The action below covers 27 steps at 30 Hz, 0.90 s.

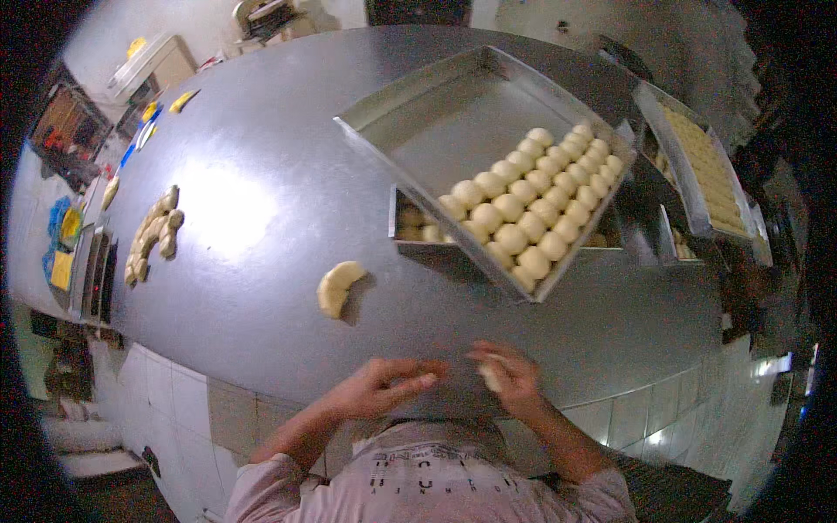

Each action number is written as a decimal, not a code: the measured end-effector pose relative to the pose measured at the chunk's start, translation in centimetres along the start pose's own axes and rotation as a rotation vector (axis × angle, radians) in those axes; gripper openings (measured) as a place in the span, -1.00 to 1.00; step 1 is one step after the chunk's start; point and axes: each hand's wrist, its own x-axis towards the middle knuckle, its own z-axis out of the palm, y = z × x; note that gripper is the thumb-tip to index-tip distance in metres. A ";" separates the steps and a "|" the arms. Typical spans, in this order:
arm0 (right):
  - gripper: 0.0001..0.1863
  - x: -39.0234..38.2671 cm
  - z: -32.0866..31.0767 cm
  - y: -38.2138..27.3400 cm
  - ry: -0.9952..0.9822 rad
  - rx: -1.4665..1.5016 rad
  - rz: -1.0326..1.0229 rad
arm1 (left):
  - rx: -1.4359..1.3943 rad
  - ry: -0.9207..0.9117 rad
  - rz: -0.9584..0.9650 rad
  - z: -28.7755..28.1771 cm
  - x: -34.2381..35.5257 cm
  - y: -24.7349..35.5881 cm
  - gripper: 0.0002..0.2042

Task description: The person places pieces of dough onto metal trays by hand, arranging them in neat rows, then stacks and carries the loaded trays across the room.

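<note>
My left hand [389, 384] hovers over the table's near edge, fingers stretched to the right and nothing in it. Across a small gap, my right hand [513, 376] curls round a pale dough piece [491, 377], partly hidden by the blurred fingers. Ahead of my left hand lies a short curved strip of dough [341, 288], marked into portions. A metal tray [410, 131] rests tilted on another tray [395, 213]. Rows of round dough balls [532, 205] fill the upper tray's right and near part; more balls show in the lower one.
Farther left on the metal table [261, 331] lies a longer curved row of dough pieces [155, 235]. Another full tray of dough [697, 166] stands beyond the table's right side. Yellow and blue items [146, 122] sit along the far left edge.
</note>
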 end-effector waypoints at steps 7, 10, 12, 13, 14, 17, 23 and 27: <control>-0.76 0.8 -7.3 8.0 0.807 -1.286 -0.092 | 0.749 1.089 0.060 -10.0 -2.7 -8.2 -0.68; -0.72 4.1 -4.6 5.7 0.796 -1.064 0.017 | 0.859 1.030 0.136 -9.5 0.5 -7.8 -0.56; -0.70 1.9 -2.7 7.1 0.718 -0.965 -0.061 | 0.922 1.020 0.126 -9.9 0.9 -7.8 -0.56; -0.68 -0.3 -2.3 7.3 0.688 -0.926 -0.088 | 0.946 1.015 0.134 -10.1 1.3 -8.0 -0.56; -0.67 -1.8 -2.3 7.3 0.662 -0.884 -0.114 | 0.980 1.033 0.213 -10.5 1.5 -8.4 -0.59; -0.66 -1.7 -10.4 9.1 0.943 -1.300 0.074 | 1.007 1.017 0.280 -8.4 3.6 -6.9 -0.64; -0.71 1.5 -6.7 7.0 0.781 -0.950 0.013 | 0.436 0.719 0.131 -9.6 4.6 -5.8 -0.70; -0.69 1.7 -10.8 7.1 0.661 -1.010 0.195 | -0.167 0.679 0.040 -8.5 2.6 -2.3 -0.61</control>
